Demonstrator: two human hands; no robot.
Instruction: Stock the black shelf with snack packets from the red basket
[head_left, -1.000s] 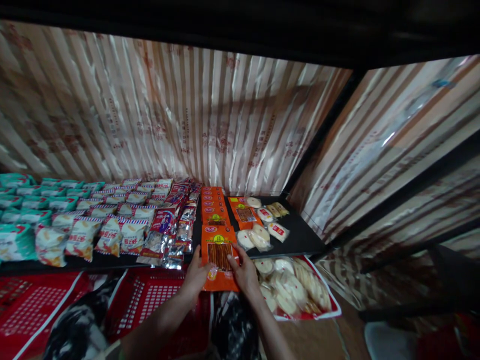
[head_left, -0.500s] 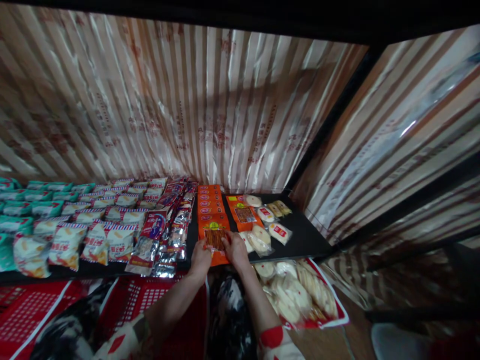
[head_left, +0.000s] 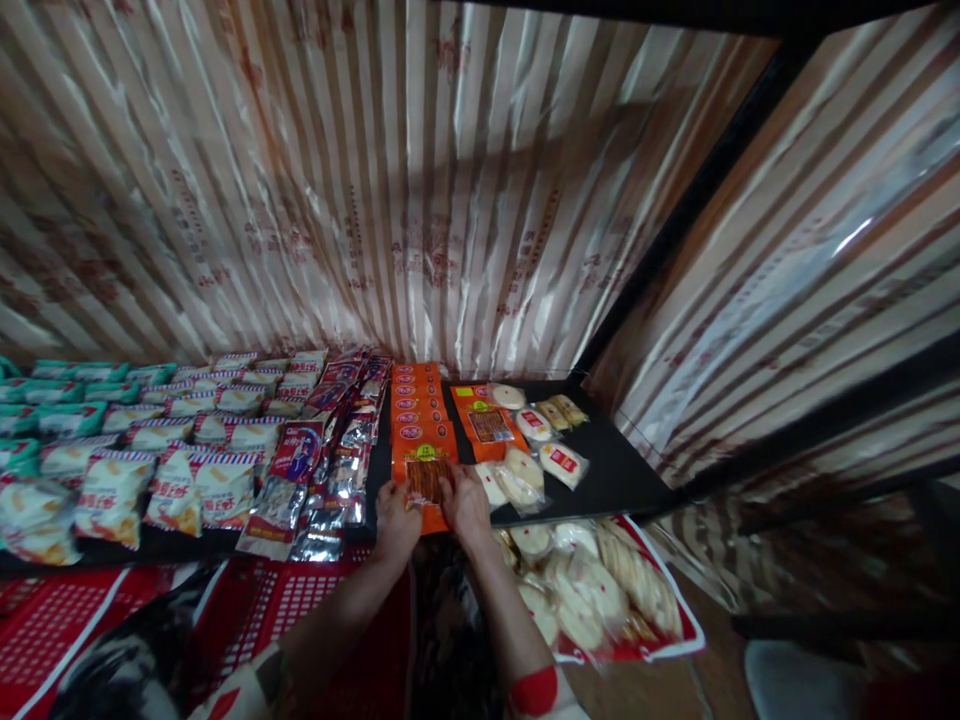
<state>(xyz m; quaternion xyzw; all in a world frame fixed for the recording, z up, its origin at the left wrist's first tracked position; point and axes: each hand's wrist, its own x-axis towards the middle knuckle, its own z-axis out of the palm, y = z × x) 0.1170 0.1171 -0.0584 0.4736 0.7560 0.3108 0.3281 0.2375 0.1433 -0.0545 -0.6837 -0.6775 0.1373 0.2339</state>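
Observation:
An orange snack packet (head_left: 425,462) with a window of brown sticks lies at the front of a row of like orange packets (head_left: 416,403) on a black shelf (head_left: 609,472). My left hand (head_left: 395,517) grips its lower left edge, fingers curled on it. My right hand (head_left: 465,503) holds its lower right edge the same way. Both forearms reach up from the bottom of the view.
Rows of blue-striped white bags (head_left: 176,478), silver and red packets (head_left: 330,450) and green bags (head_left: 64,395) fill the shelf's left. Round rice crackers (head_left: 525,450) lie right of the orange row. Below stand red baskets (head_left: 300,610) and a big cracker bag (head_left: 600,590). Striped foil lines the walls.
Both hands have pushed the orange packet up from over the baskets onto the shelf's front, against the orange row. The view has tilted upward a little.

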